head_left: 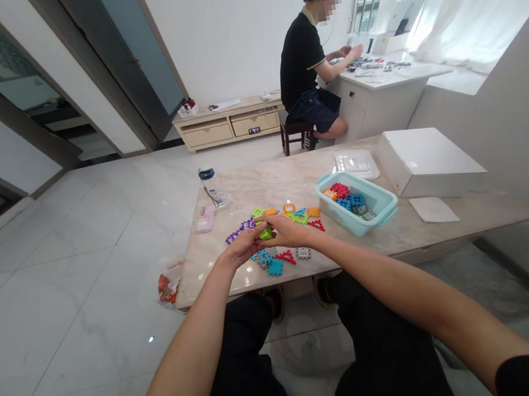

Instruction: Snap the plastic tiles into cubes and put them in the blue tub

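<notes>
Between my two hands, above the table, is a lime-green building piece [265,232]; its shape is partly covered by fingers. My left hand [243,245] is closed on its left side, and my right hand [286,229] grips it from the right. Around and below them lie flat plastic building pieces with notched edges: purple ones [233,237] to the left, an orange one [314,212] and a red one [316,224] to the right. Nearer to me are a teal square [275,268], a red triangle [286,258] and a grey square [303,254].
A light-blue tub [360,226] holds more pieces, with a clear lid [356,164] behind it. A white box [433,159] and a white sheet [433,209] are on the right. A bottle [212,190] stands back left. Another person [299,57] sits at a far desk.
</notes>
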`<action>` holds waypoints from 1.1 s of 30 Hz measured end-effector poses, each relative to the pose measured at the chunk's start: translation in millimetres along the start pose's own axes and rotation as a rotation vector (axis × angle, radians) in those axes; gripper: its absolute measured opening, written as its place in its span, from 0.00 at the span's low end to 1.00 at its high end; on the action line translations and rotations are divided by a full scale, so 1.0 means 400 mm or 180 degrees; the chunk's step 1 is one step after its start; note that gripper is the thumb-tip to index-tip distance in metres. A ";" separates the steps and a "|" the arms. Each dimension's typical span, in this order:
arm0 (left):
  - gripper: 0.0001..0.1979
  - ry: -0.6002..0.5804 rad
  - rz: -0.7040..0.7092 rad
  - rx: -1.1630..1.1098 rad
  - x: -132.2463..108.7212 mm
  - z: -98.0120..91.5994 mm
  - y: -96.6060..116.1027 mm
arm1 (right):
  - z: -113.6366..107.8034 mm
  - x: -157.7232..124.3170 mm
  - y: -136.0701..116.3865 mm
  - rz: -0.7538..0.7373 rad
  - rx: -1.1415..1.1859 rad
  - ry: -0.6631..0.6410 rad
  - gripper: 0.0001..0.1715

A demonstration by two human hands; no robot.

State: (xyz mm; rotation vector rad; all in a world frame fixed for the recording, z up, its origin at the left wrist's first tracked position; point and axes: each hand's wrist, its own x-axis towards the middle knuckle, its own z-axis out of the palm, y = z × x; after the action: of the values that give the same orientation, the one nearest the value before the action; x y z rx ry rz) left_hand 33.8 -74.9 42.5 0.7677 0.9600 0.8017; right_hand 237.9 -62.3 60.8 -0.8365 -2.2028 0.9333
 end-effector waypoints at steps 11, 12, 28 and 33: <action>0.19 0.0223 -0.0102 0.0101 -0.025 0.029 0.009 | -0.011 -0.014 0.029 0.0048 -0.0275 -0.0103 0.37; 0.20 0.0353 -0.0092 0.0112 -0.023 0.030 0.012 | -0.018 -0.017 0.044 0.0106 -0.0424 -0.0174 0.40; 0.28 0.1190 0.0748 0.1778 -0.035 -0.013 -0.021 | -0.055 -0.003 0.275 0.1888 -0.2472 -0.0663 0.35; 0.25 0.1118 0.0996 0.2473 -0.035 0.001 -0.037 | -0.029 0.017 0.300 0.1991 -0.2339 -0.0608 0.34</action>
State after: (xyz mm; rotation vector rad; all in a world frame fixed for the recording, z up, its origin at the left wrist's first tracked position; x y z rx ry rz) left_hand 32.7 -94.1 35.8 1.5076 1.5234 0.8474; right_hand 279.6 13.7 -23.2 -1.9203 -2.5223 0.4348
